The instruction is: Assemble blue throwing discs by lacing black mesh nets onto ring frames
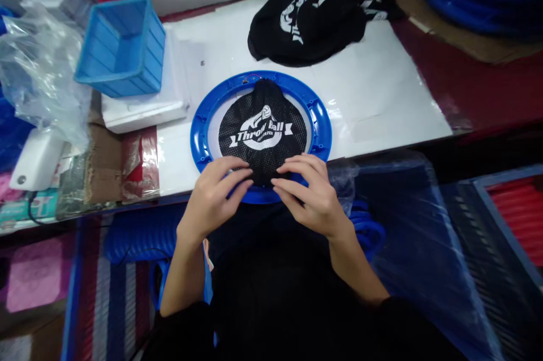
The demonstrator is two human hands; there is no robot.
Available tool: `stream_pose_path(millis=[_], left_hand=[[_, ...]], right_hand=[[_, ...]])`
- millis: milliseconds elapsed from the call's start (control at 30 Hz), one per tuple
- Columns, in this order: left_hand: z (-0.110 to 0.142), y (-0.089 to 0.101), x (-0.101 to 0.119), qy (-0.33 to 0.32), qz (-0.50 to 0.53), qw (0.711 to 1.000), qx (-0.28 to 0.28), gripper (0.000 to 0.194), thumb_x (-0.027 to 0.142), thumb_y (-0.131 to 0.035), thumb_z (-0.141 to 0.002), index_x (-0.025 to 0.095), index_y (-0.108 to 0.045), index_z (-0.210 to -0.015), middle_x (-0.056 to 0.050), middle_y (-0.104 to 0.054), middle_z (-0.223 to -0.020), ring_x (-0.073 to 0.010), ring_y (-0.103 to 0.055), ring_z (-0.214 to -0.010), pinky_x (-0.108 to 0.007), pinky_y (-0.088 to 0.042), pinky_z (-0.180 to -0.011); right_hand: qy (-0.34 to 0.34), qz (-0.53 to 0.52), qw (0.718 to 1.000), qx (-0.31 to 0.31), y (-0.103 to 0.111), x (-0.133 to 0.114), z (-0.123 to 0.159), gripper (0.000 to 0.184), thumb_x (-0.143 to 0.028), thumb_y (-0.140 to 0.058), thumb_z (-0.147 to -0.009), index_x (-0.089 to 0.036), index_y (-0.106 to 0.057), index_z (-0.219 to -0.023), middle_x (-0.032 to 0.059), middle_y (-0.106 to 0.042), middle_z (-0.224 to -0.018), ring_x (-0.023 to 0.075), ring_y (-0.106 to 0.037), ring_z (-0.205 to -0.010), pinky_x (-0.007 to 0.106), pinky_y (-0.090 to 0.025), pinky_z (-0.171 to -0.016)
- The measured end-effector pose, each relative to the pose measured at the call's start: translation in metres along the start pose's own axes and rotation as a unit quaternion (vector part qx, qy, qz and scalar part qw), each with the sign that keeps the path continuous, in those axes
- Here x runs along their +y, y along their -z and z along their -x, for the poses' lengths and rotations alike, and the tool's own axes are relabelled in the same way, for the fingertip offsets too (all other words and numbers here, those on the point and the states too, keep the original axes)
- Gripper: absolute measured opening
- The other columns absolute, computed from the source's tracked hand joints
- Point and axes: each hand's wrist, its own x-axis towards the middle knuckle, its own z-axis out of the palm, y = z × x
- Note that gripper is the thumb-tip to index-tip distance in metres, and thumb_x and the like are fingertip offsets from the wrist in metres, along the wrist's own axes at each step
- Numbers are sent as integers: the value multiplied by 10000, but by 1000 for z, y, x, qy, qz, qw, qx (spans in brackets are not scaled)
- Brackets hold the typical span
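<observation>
Left hand [216, 194]: fingertips lightly pinching the net's near edge.
Right hand [314, 194]: pinching the same edge, further right.
Net [263, 123]: inside the ring; probably light, soft, stretchy; best held by its hem.
Ring [199, 129]: overhanging the white tabletop [365, 95]; likely stiff, slick plastic; grip its outer sides.

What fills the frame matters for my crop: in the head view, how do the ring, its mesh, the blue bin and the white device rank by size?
1. Ring, by outer outline
2. Mesh and blue bin: too alike to rank
3. White device
</observation>
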Motion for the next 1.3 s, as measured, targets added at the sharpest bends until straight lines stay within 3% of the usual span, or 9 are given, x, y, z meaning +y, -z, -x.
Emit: stream_pose_path(millis=[200,300,433,567,700,800,933,1133,1300], left_hand=[[-57,-5,-18,246,-237,938,-56,288,298,-599,-1028,83,-698,-1193,-234,-687,-1173,-418,-627,-1137,-547,-533,-945],[-75,-12,-25,302,-266,911,-87,207,254,-645,-978,79,-721,-1057,-274,-656,-1189,-469,-591,-1148,-558,-509,-906],[-63,-10,-34,308,-169,936,-21,102,222,-615,-991,162,-680,-940,-173,-694,-1077,-362,-622,-1069,-476,-490,-911],[-35,-4,-38,342,-19,934,103,114,282,-599,-1021,212,-627,-936,-61,-713,-928,-252,-660,-922,-393,-482,-858],[-21,-7,-36,353,36,922,152,90,249,-670,-975,218,-618,-908,-18,-708,-875,-214,-680,-874,-351,-485,-832],[-18,-7,-35,351,76,915,182,84,228,-693,-966,218,-628,-914,0,-707,-864,-189,-697,-855,-314,-508,-808],[-14,-5,-30,325,48,929,169,13,204,-677,-993,210,-665,-992,-28,-718,-956,-203,-695,-937,-328,-541,-875],[-26,-8,-6,312,-190,930,-34,196,282,-745,-957,141,-701,-1086,-153,-634,-1164,-334,-613,-1067,-466,-550,-902],[-39,-5,-7,358,-155,919,-58,302,350,-737,-967,124,-682,-1159,-157,-625,-1142,-348,-612,-1071,-493,-540,-920]], right_hand=[[-177,131,969,114,2,28,-10,183,-249,-639,-1006,-231,-730,-1164,154,-629,-1314,344,-587,-1292,606,-515,-1108],[-218,139,965,45,8,41,-16,318,-316,-613,-1020,-213,-668,-1315,184,-557,-1436,370,-525,-1387,636,-477,-1166],[-216,185,955,-79,30,27,-20,445,-319,-591,-1025,-183,-601,-1449,233,-505,-1518,434,-532,-1361,653,-534,-1084],[-137,259,943,-159,47,2,-49,435,-275,-576,-1036,-137,-617,-1446,278,-525,-1511,465,-563,-1306,651,-550,-1008],[52,87,962,-253,23,11,-124,293,-225,-485,-1081,-141,-744,-1191,177,-698,-1337,335,-611,-1269,502,-521,-1066],[116,-39,909,-399,-18,31,-180,257,-221,-509,-1074,-178,-741,-1173,97,-772,-1153,249,-678,-1088,431,-518,-996],[172,-26,825,-537,-60,44,-211,221,-143,-577,-997,-175,-752,-1128,101,-760,-1112,241,-670,-999,372,-493,-845],[195,-23,828,-525,-70,55,-197,207,-123,-537,-1011,-150,-719,-1104,104,-712,-1020,220,-615,-908,347,-458,-783],[242,-120,867,-419,-67,66,-194,193,-189,-495,-1057,-170,-688,-1055,136,-671,-1149,245,-578,-1061,411,-462,-940]])
